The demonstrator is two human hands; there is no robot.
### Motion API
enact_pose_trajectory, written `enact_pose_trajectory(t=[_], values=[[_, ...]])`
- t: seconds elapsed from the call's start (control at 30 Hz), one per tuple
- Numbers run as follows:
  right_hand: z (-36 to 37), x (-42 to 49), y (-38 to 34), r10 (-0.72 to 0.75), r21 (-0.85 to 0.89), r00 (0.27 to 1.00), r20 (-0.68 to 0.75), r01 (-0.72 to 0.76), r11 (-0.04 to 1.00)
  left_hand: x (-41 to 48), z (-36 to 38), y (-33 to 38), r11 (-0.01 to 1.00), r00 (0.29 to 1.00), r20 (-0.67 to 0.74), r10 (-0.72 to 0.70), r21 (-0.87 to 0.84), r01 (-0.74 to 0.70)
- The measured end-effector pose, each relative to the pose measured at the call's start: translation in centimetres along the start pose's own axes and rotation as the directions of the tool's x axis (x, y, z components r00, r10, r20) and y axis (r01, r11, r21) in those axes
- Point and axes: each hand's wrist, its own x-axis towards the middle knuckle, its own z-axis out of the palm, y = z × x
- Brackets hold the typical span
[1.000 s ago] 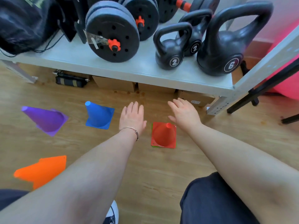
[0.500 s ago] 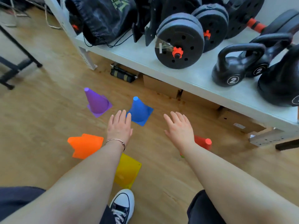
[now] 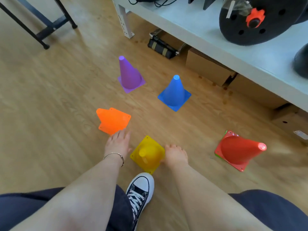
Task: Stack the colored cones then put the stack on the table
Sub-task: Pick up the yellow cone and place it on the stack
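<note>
Both hands dropped to flank the yellow cone [image 3: 147, 154] on the floor [image 3: 50, 105]

I see a black-and-white sneaker [image 3: 140, 189] just below the hands. Far up-right of them, a weight plate [image 3: 250, 20] sits on a pale shelf [image 3: 208, 30].

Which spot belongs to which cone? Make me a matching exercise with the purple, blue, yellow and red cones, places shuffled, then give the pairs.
1. purple cone
2. blue cone
3. yellow cone
4. red cone

A. between the left hand and right hand
B. farthest right, green edge showing under its base
C. farthest back, on the left
D. just right of the purple one

Pairs: 1-C, 2-D, 3-A, 4-B
</note>
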Motion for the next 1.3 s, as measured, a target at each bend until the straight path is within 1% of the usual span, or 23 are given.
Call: enact_pose_trajectory(t=[0.03,0.1,0.2,0.33,0.47,0.6,0.7,0.8,0.97,1.1,1.3], values=[[0.7,0.1,-0.4,0.022,0.019,0.998,0.064,-0.023,1.000,0.0,0.6,0.2,0.999,0.999,0.032,0.031,-0.017,-0.030],[1.9,0.4,-1.1,0.053,0.063,0.991,0.120,-0.060,0.996,0.3,1.7,0.6,0.994,0.991,0.090,0.098,-0.052,-0.093],[2.8,0.5,-1.6,0.052,0.068,0.995,0.083,-0.058,0.996,0.8,2.6,1.0,0.984,0.974,0.162,0.162,-0.097,-0.147],[2.5,0.7,-1.4,0.012,0.098,1.000,0.004,-0.012,0.995,0.9,2.7,0.9,0.980,0.960,0.218,0.176,-0.126,-0.151],[1.6,1.5,-0.9,-0.034,0.209,0.999,-0.024,0.039,0.977,1.4,1.9,1.0,0.976,0.965,0.210,0.157,-0.185,-0.118],[0.3,1.9,-0.1,-0.017,0.310,0.999,-0.039,0.028,0.950,2.3,0.4,1.9,0.964,0.967,0.203,0.155,-0.247,-0.103],[-1.3,1.5,1.4,0.005,0.378,0.997,-0.076,0.024,0.926,3.1,-1.1,3.1,0.941,0.965,0.186,0.182,-0.317,-0.116],[-3.8,0.2,3.4,0.027,0.444,0.990,-0.137,0.037,0.895,3.6,-3.4,5.1,0.915,0.960,0.154,0.233,-0.369,-0.162],[-8.8,-2.3,7.1,0.046,0.536,0.965,-0.260,0.104,0.838,4.0,-7.1,9.0,0.819,0.962,0.055,0.267,-0.539,-0.196],[-12.2,-4.8,9.9,0.066,0.555,0.940,-0.335,0.140,0.820,3.9,-10.5,11.8,0.743,0.950,-0.045,0.310,-0.611,-0.271],[-16.3,-9.0,13.8,0.104,0.518,0.879,-0.465,0.176,0.837,3.4,-15.2,17.0,0.679,0.902,-0.153,0.403,-0.611,-0.407]])
